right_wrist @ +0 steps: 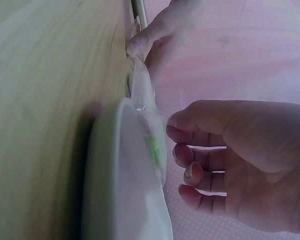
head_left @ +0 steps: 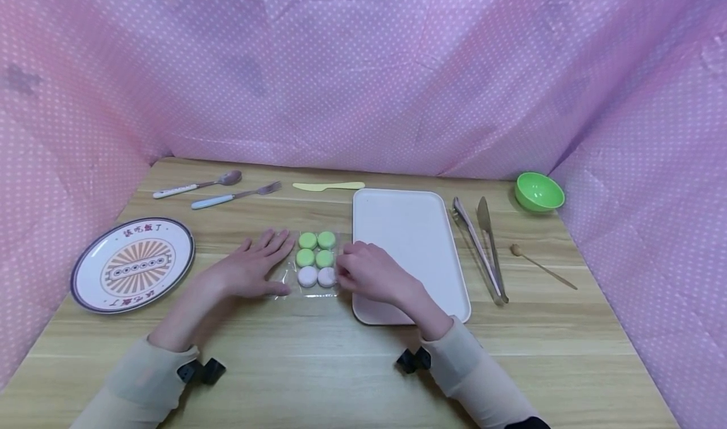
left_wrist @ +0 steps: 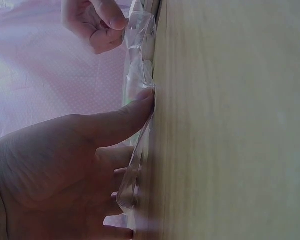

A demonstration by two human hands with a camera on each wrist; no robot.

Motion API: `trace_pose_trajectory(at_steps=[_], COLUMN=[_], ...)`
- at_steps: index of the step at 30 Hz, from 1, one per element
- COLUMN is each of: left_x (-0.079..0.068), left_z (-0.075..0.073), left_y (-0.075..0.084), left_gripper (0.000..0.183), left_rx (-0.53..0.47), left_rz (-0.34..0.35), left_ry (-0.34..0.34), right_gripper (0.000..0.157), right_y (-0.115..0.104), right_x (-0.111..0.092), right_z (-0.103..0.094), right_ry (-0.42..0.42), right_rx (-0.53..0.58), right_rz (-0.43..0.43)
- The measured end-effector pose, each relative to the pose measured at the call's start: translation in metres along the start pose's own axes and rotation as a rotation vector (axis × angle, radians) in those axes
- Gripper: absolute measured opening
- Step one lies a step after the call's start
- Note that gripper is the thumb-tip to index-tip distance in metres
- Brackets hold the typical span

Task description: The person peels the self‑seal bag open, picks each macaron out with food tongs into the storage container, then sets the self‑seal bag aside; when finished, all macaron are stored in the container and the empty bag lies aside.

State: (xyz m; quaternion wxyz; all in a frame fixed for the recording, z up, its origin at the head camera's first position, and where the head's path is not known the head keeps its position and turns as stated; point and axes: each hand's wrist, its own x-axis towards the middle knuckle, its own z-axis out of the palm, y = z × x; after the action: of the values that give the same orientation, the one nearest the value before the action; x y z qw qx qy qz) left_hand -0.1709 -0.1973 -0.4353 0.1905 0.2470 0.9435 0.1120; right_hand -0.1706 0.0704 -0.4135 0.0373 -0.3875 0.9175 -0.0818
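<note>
A clear plastic pack (head_left: 318, 290) lies on the table with round macarons in it: several green macarons (head_left: 307, 241) and two white macarons (head_left: 308, 277). My left hand (head_left: 250, 268) is spread flat at its left side, and in the left wrist view the thumb (left_wrist: 135, 110) presses on the edge of the film. At the opposite edge my right hand (head_left: 372, 271) has its fingers curled, with thumb and forefinger pinching the film. That hand hovers over the left rim of a white rectangular tray (head_left: 409, 227). In the right wrist view the film (right_wrist: 145, 90) stretches between both hands.
On the left lies a round patterned plate (head_left: 133, 265). Behind it are a spoon (head_left: 199, 185), a fork (head_left: 235, 195) and a yellow knife (head_left: 328, 186). To the tray's right are tongs (head_left: 477, 249), a metal spreader (head_left: 491, 246), a thin stick (head_left: 542, 266) and a green bowl (head_left: 539, 192).
</note>
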Motion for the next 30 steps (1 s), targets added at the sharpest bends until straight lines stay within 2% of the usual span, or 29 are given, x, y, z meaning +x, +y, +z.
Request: trace_pose_trajectory(at_steps=[13,23,30], left_x=[0.001,0.0,0.001], left_z=[0.0,0.001,0.001], left_y=[-0.001,-0.001,-0.002], left_gripper=[0.094,0.094,0.094], left_rx=[0.01,0.005,0.006], left_rz=[0.006,-0.006,-0.005], left_ry=[0.003,-0.004,-0.003], right_gripper=[0.021,0.016,0.014], right_y=[0.002,-0.005,-0.006], right_x=[-0.001,0.008,0.007], right_z=[-0.006,0.0,-0.001], right_ry=[-0.019,-0.036,-0.04], right_rx=[0.004,0.012,0.0], right_rz=[-0.002,0.007,0.029])
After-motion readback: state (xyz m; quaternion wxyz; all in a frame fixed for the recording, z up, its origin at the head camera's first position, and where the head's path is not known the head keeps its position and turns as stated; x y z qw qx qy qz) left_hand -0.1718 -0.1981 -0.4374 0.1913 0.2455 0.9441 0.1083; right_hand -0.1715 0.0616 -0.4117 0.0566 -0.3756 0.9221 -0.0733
